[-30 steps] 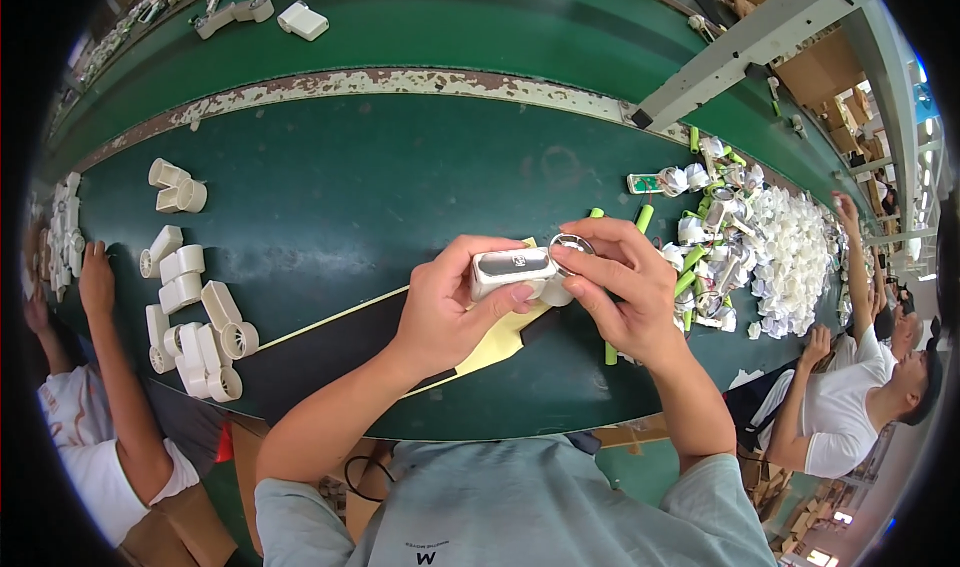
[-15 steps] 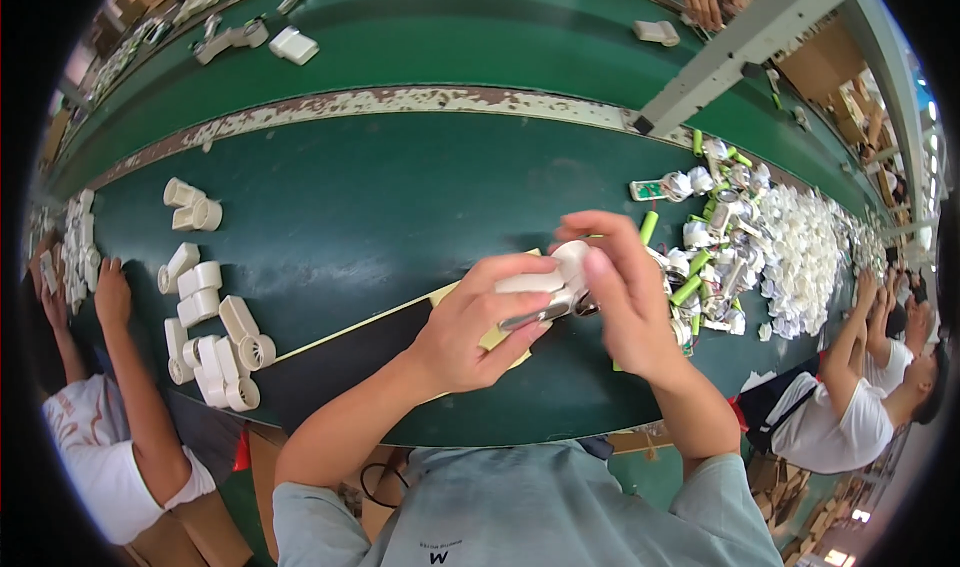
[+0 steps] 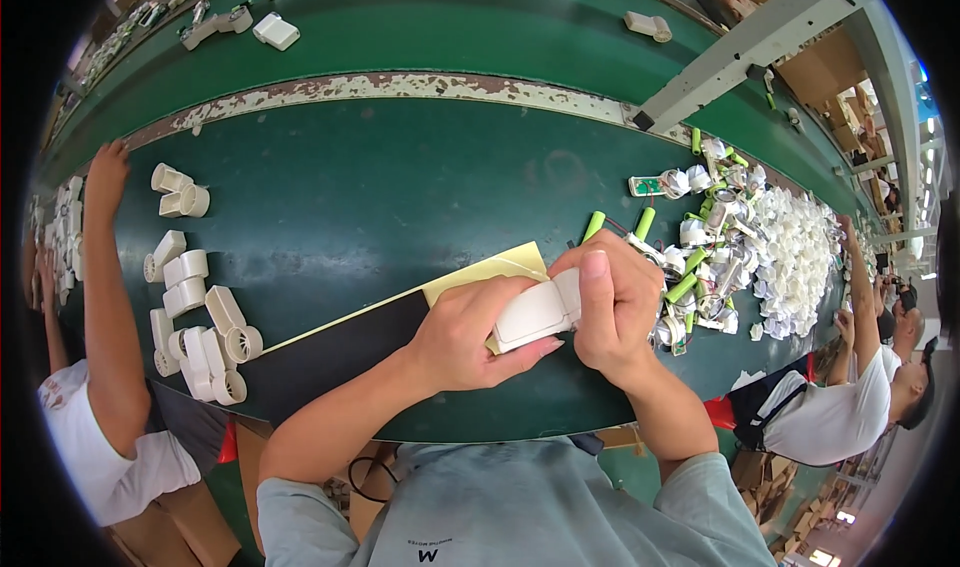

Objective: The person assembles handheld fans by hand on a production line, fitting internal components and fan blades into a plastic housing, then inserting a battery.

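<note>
Pinching a white plastic casing (image 3: 530, 315) around the middle of the frame, both hands press on it at once. The left hand (image 3: 465, 329) wraps its left end, thumb along the near edge; the right hand (image 3: 617, 302) clamps the other end, its thumb lying over the top. That thumb hides part of the casing, so whether the pieces there sit flush cannot be told. Should the two hands push unevenly, the smooth shell could twist or slip from the fingers, and too hard a squeeze might mark or crack it.

Just behind the casing lies a yellow sheet (image 3: 483, 277) beside a black strip (image 3: 340, 345); a dropped casing would probably land around there. Just above the right hand, a green cylinder (image 3: 594, 228) lies close to wired parts; a careless swing of that wrist could snag a lead or start the cylinder rolling. Farther right, the heap of white pieces (image 3: 787, 257) could spill if bumped. At the lower left, the stacked empty casings (image 3: 207, 359) could topple if an elbow strayed.
</note>
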`<state>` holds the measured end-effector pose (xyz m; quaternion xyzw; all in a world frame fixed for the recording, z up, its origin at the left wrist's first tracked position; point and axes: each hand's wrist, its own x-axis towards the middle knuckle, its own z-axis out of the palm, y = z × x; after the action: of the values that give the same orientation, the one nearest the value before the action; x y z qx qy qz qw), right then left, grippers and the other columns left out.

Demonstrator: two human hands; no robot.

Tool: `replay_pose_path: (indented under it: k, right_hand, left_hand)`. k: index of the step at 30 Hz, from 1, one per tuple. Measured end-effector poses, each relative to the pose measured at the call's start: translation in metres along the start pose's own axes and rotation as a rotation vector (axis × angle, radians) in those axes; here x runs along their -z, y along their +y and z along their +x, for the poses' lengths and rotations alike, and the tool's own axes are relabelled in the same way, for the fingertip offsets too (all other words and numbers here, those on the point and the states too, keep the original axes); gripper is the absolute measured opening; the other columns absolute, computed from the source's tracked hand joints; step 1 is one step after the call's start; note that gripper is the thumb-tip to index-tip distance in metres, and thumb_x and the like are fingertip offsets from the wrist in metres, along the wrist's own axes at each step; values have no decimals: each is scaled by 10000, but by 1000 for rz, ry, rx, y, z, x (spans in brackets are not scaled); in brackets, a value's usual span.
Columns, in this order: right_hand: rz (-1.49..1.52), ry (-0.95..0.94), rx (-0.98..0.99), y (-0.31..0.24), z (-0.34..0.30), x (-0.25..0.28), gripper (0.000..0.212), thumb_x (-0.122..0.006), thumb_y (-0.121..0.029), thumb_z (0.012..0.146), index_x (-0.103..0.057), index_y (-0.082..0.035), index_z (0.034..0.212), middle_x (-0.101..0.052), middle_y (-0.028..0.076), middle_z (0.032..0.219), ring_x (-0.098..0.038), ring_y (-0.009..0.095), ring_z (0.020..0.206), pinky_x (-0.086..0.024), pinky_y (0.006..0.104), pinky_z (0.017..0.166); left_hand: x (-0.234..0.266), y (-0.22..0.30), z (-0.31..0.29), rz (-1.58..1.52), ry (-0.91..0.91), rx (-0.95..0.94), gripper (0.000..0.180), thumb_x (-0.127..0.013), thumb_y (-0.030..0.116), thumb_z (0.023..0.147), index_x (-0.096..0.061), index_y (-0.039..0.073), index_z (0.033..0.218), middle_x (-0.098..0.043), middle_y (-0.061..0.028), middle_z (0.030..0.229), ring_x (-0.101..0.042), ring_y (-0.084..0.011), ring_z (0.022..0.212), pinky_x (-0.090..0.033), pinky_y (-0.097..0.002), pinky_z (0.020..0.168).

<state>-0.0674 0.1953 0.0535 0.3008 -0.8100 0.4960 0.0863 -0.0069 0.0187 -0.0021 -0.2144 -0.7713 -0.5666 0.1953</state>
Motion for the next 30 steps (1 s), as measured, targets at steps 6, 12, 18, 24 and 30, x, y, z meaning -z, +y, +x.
replay_pose_path:
  k: [6, 12, 18, 24, 30]
  right_hand:
    - [1, 4, -73, 0, -3, 1, 405, -483, -170, 1080, -703, 5, 789, -575, 108, 652, -557, 233, 529, -408, 371, 504]
    - [24, -21, -88, 1, -4, 6, 482, -396, -212, 1099, -705, 18, 810, -584, 122, 661, -559, 238, 528, -415, 361, 507]
    - [45, 8, -37, 1, -5, 6, 541, -329, -248, 1106, -715, 23, 840, -591, 128, 661, -568, 236, 530, -426, 353, 507]
    - [62, -116, -202, -6, -1, 16, 502, -381, -332, 1102, -718, 39, 1117, -689, 181, 899, -672, 269, 733, -511, 353, 648]
    - [-32, -102, 214, 2, -3, 13, 298, -523, -188, 1040, -695, 30, 1148, -661, 203, 1124, -676, 311, 927, -562, 381, 787]
  left_hand:
    - [-3, 0, -3, 70, -8, -40, 451, -890, 177, 791, -658, -9, 1131, -729, -143, 913, -727, -277, 748, -573, -355, 654]
    - [-1, 5, 0, -77, -56, 72, 426, -876, 158, 811, -666, -20, 1136, -730, -133, 903, -718, -256, 727, -559, -341, 635]
    - [0, 6, 1, -81, -39, 17, 432, -872, 148, 818, -669, -27, 1156, -733, -132, 909, -716, -247, 724, -558, -338, 638]
    - [12, 6, 1, -611, -163, 670, 468, -596, 424, 1065, -730, -19, 997, -663, -43, 749, -590, -106, 611, -458, -249, 555]
    - [16, -7, 4, -1145, -296, 943, 650, -309, 586, 1123, -644, 41, 1010, -571, -24, 659, -476, -76, 514, -379, -230, 497]
